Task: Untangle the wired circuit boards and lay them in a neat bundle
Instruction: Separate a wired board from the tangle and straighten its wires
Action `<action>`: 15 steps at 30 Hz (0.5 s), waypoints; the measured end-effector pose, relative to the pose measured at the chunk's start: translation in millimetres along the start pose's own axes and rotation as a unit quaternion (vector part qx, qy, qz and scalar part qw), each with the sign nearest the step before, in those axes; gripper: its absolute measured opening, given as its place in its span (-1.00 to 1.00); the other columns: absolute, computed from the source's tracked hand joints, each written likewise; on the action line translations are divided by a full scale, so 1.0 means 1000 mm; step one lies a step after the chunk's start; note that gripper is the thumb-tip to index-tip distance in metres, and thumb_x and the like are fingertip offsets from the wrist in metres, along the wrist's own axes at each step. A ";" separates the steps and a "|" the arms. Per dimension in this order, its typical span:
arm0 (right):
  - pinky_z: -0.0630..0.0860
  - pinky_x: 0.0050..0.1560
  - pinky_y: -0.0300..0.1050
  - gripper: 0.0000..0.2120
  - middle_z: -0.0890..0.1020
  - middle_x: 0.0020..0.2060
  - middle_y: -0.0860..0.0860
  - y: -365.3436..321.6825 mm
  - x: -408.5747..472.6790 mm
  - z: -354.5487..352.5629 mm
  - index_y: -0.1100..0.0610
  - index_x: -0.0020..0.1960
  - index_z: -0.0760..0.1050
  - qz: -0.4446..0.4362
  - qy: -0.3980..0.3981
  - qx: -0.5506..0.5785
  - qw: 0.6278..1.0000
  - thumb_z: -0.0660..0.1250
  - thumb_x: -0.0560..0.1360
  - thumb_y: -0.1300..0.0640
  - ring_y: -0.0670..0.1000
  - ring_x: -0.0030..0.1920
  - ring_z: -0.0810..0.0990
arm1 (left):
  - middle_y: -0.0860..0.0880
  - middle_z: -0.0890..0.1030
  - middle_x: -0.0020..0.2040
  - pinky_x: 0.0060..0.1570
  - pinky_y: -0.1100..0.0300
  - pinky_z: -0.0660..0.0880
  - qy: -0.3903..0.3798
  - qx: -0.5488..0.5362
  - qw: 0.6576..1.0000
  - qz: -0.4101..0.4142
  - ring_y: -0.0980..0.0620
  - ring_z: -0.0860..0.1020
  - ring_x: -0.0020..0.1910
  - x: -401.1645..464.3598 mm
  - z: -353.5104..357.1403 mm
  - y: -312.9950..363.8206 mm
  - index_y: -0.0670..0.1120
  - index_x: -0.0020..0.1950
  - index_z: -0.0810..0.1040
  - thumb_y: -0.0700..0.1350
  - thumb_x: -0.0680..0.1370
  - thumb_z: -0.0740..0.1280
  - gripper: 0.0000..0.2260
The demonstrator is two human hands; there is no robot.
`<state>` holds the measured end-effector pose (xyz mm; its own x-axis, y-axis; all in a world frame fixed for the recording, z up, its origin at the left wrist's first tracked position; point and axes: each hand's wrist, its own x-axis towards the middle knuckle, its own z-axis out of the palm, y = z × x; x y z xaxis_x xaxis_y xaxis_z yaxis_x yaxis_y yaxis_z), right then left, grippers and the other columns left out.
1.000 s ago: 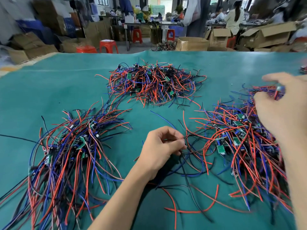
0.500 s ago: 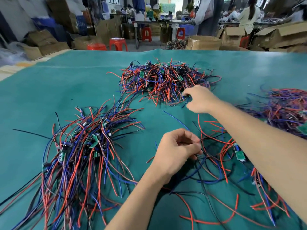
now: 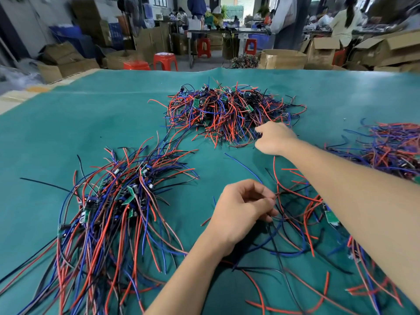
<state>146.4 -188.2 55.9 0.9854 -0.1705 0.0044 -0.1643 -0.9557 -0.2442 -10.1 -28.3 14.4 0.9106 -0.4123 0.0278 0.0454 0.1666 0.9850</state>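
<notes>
Small green circuit boards with red, blue and black wires lie in heaps on the green table cover (image 3: 91,123). A tangled heap (image 3: 227,112) sits at the far middle. A combed bundle (image 3: 109,210) lies at the left. Another heap (image 3: 393,148) is at the right edge. My left hand (image 3: 241,210) is curled near the table's middle and pinches a few loose wires (image 3: 293,214) that spread to its right. My right hand (image 3: 275,138) reaches across to the near right edge of the far heap; its fingertips touch the wires there, and whether they grip any is hidden.
Past the table's far edge stand red stools (image 3: 164,61), cardboard boxes (image 3: 281,59) and work tables with several people. A single green board (image 3: 330,218) lies under my right forearm among loose wires.
My right hand has left the right heap and swung left and forward to the far heap, where it has stayed. My left hand has kept its hold on the loose wires.
</notes>
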 end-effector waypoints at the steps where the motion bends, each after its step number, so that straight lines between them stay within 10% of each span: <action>1: 0.49 0.31 0.07 -0.56 0.58 0.34 0.17 0.004 -0.002 0.000 0.08 0.34 0.57 0.003 0.010 0.014 1.000 0.29 0.47 0.21 0.26 0.38 0.46 | -0.10 0.59 -0.29 -0.30 0.29 0.53 0.000 0.001 1.000 -0.001 -0.02 0.60 -0.27 0.000 0.000 0.000 -0.20 -0.10 0.56 -0.42 0.54 0.34 -0.87; 9: 0.41 0.31 -0.13 -0.44 0.51 0.45 0.05 0.020 -0.011 0.000 -0.15 0.41 0.53 0.008 -0.014 0.087 0.996 0.25 0.50 0.29 0.20 0.43 0.44 | -0.13 0.60 -0.27 -0.29 0.29 0.54 0.000 0.008 1.000 -0.002 -0.01 0.60 -0.29 0.002 0.000 -0.003 -0.21 -0.10 0.56 -0.41 0.54 0.33 -0.87; 15: 0.54 0.27 -0.04 -0.68 0.67 0.22 0.15 0.019 -0.020 -0.001 0.15 0.14 0.71 0.049 0.020 0.175 0.983 0.33 0.46 0.34 0.23 0.26 0.57 | -0.17 0.60 -0.22 -0.29 0.28 0.54 0.005 0.005 1.000 -0.003 0.04 0.61 -0.31 0.002 -0.001 -0.004 -0.23 -0.10 0.56 -0.41 0.55 0.31 -0.88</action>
<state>123.6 -203.1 52.2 0.9617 -0.2739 0.0007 -0.2258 -0.7941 -0.5644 -7.8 -29.1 10.4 0.9143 -0.4045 0.0205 0.0466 0.1554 0.9868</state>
